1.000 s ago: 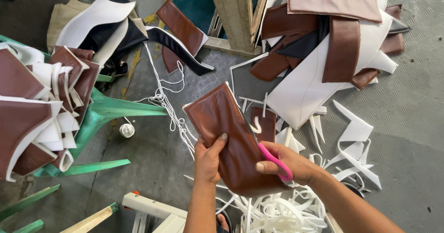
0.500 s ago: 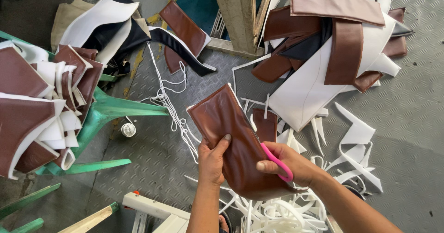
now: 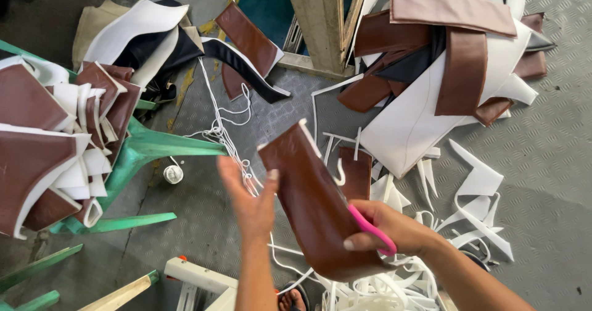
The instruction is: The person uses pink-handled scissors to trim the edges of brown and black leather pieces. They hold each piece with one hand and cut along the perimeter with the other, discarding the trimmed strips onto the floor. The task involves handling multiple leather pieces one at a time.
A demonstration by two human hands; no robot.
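Fingers, right [image 3: 357, 243]: closed, thumb on top, pinching the lower end of the brown leatherette piece [image 3: 308, 206]. The right hand [image 3: 394, 231] also carries pink-handled scissors [image 3: 370, 228], the loop lying across its knuckles.

Fingers, left [image 3: 268, 187]: spread and loose. One tip meets the piece's near edge, and nothing is clasped. The left hand [image 3: 246, 200] is smeared by motion.

Piece: held in the air between the two hands, brown face up and tilted away from the right fingers, with white backing showing along its far edge.

Step, as we judge it: the piece is being held up and turned for inspection or trimming, with no cut under way. A cut along an edge would call for the left fingers to take the piece firmly and for the right fingers to shift onto the scissors.

Below the fingers: white offcut strips [image 3: 382, 286] lie heaped on the grey chequered floor [image 3: 542, 181].

Beyond the left fingers: white cord [image 3: 222, 126], a small white spool [image 3: 173, 174] and a green plastic chair [image 3: 154, 147] stacked with brown-and-white pieces [image 3: 31, 157].

Beyond the right fingers: a further pile of brown and white panels [image 3: 444, 70] and a wooden post [image 3: 320, 15].

Hard to make out: the scissor blades are hidden behind the piece, so we cannot tell whether they are open. Both forearms are cut off at the lower frame edge.
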